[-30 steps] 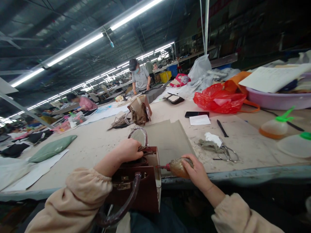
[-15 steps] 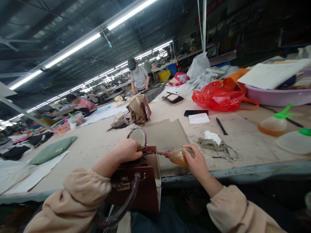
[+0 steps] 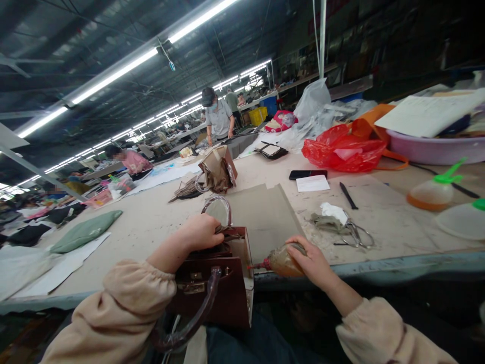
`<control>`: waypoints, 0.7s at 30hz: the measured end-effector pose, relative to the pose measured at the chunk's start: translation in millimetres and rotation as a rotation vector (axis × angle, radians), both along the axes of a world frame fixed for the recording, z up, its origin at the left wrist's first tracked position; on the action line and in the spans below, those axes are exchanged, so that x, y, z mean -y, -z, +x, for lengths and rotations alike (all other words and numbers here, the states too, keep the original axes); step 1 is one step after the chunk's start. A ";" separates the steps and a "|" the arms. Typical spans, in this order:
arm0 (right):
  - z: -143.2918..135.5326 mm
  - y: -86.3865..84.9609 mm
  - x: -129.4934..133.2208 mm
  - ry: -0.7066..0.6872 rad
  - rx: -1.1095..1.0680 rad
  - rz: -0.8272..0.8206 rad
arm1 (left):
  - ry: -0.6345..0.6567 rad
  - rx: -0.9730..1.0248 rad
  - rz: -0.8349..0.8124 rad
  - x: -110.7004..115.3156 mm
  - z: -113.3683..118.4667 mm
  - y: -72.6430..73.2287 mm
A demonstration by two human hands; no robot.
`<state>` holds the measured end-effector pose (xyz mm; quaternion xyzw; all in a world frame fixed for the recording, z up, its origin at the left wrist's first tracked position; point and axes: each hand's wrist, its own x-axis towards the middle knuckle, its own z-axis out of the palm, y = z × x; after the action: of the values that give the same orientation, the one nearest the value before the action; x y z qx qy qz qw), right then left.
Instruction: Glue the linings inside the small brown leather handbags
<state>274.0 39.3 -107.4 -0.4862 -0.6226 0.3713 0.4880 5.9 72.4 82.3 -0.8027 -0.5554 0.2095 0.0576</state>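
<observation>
So, our left hand (image 3: 200, 233) clutches the maroon handbag (image 3: 233, 296) at its top, by the table edge (image 3: 379, 266); our right hand (image 3: 309, 255) grasps the amber squeeze bottle (image 3: 285, 260), red nozzle (image 3: 262, 264) near the bag's side. Oversqueezing could smear that panel; a slack left grip could let the bag tip.

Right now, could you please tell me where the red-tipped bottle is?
In the head view, the bottle is in the right hand, just right of the brown bag.

the worktable (image 3: 151, 217) bears scissors (image 3: 358, 235), a phone (image 3: 307, 175) and a green pouch (image 3: 87, 232).
</observation>
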 end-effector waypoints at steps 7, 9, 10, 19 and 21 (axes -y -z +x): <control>-13.5 9.2 2.0 0.017 -0.010 -0.003 | 0.012 -0.001 0.017 0.5 -1.6 0.8; -14.4 9.1 1.1 0.059 -0.027 -0.001 | 0.012 -0.001 0.019 0.6 -2.0 1.4; -14.5 8.8 0.7 0.079 -0.035 0.000 | 0.012 0.000 0.019 0.6 -2.0 1.6; -14.1 3.2 -0.6 0.199 -0.096 0.033 | -0.011 -0.007 -0.001 1.7 2.7 -1.3; -13.3 0.6 -1.8 0.218 -0.103 0.041 | -0.007 -0.004 -0.010 2.2 3.4 -2.4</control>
<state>260.7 41.1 -108.0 -0.5213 -0.5475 0.3278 0.5666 9.3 70.2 84.6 -0.8008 -0.5569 0.2139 0.0538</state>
